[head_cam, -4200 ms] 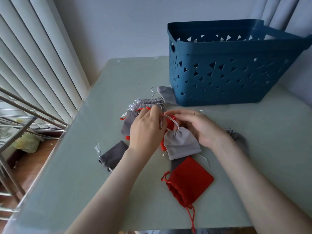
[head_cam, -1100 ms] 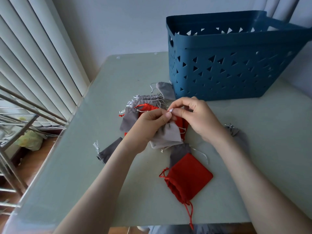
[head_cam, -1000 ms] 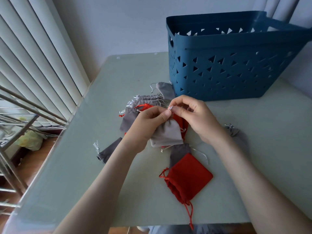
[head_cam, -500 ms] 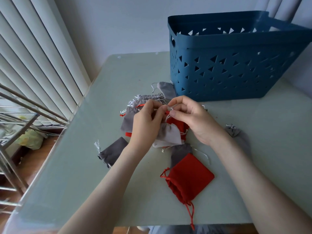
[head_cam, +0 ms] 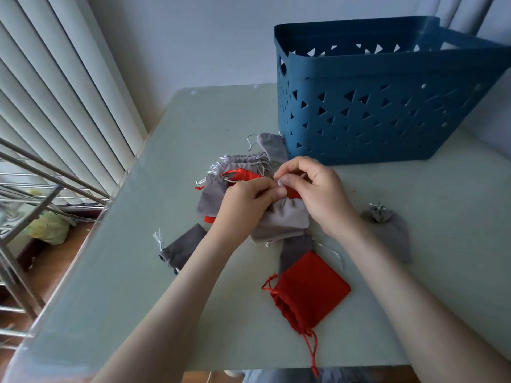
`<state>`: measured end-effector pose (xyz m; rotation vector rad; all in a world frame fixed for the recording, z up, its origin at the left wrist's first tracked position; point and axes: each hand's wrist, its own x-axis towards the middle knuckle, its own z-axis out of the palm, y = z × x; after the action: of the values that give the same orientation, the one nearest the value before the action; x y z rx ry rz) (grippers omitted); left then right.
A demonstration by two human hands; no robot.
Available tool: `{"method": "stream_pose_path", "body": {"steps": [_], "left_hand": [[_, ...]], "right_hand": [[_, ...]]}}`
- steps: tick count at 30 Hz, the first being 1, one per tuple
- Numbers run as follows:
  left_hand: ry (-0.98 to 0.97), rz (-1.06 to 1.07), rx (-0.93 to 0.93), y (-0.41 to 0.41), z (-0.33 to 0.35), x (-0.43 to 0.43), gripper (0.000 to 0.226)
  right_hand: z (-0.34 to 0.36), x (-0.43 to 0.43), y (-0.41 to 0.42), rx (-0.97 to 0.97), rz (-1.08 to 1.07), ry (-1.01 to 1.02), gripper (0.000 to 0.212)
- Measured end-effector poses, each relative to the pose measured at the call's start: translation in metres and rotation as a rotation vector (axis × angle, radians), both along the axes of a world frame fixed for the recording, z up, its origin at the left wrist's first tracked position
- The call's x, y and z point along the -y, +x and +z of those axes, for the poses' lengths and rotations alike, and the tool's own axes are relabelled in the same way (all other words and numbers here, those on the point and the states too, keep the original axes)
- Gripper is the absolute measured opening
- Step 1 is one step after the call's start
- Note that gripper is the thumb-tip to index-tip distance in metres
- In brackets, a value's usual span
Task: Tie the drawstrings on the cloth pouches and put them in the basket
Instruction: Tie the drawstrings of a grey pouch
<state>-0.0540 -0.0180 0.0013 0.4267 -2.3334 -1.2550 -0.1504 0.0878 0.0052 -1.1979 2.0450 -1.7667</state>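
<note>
Pinch grip: left hand (head_cam: 246, 205) on the gathered neck of a light grey pouch (head_cam: 284, 219), right hand (head_cam: 320, 197) on its white drawstring (head_cam: 279, 183).
Pouch over the pile of grey and red pouches (head_cam: 237, 167), near the blue basket (head_cam: 359, 111). Likely mid-knot. Next: pull ends snug, lift over the tall rim. Red pouch (head_cam: 309, 291) and others waiting on the table (head_cam: 138, 272).
</note>
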Motion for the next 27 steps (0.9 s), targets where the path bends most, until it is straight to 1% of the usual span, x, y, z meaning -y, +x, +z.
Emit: {"method": "stream_pose_path", "body": {"steps": [3,4,6,8,11,14,17,19,21,22,24,26,27], "left_hand": [[0.099,-0.064,0.014,0.001,0.005,-0.001,0.011],[0.124,-0.072,-0.002,0.002,0.006,-0.002,0.012],[0.186,-0.060,-0.059,0.003,0.007,-0.003,0.016],[0.291,-0.007,-0.122,0.004,0.009,-0.005,0.022],[0.475,0.049,-0.183,0.003,0.012,-0.003,0.020],[0.574,0.000,-0.217,0.005,0.014,0.001,0.022],[0.655,-0.074,-0.187,0.007,0.013,0.003,0.024],[0.651,-0.115,-0.167,0.007,0.011,0.006,0.026],[0.632,-0.159,-0.168,0.007,0.010,0.008,0.028],[0.620,-0.174,-0.167,0.007,0.010,0.008,0.029],[0.578,-0.172,-0.161,0.006,0.009,0.008,0.030],[0.558,-0.177,-0.168,0.006,0.007,0.007,0.017],[0.570,-0.187,-0.178,0.006,0.007,0.006,0.010]], "right_hand": [[0.002,0.001,0.003,-0.074,-0.009,0.002,0.031],[0.003,0.001,0.004,-0.053,0.011,-0.019,0.028],[0.006,-0.001,0.005,0.064,0.088,-0.047,0.018],[0.006,-0.003,0.004,0.168,0.122,0.014,0.013],[0.001,-0.004,0.000,0.271,0.191,0.137,0.016],[-0.002,-0.003,0.001,0.327,0.282,0.169,0.024],[-0.002,-0.004,0.000,0.351,0.288,0.189,0.026],[-0.001,-0.005,0.000,0.415,0.321,0.182,0.024],[0.001,-0.006,0.002,0.585,0.372,0.132,0.025],[0.002,-0.006,0.001,0.629,0.380,0.108,0.026],[0.004,-0.008,0.000,0.573,0.347,0.097,0.028],[0.006,-0.007,0.002,0.486,0.296,0.123,0.039],[0.007,-0.007,0.004,0.464,0.277,0.131,0.039]]}}
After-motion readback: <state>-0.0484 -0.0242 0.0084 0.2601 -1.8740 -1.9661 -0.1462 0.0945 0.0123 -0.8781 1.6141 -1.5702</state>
